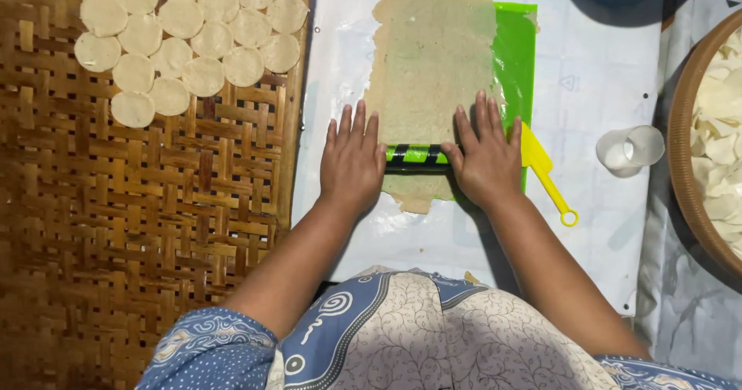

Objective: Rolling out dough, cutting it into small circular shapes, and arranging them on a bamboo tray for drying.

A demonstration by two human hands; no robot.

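A thin beige sheet of dough lies flattened on a bright green mat in front of me. Across its near end sits a green roller with dark bands. My left hand rests flat on the roller's left end, fingers spread. My right hand presses flat on its right end, fingers spread over the dough and mat. Neither hand is closed around the roller.
A yellow scraper lies just right of my right hand. A small clear plastic cup lies on the white plastic sheet. Several round dough discs cover a woven bamboo tray at left. A basket of pale pieces sits at right.
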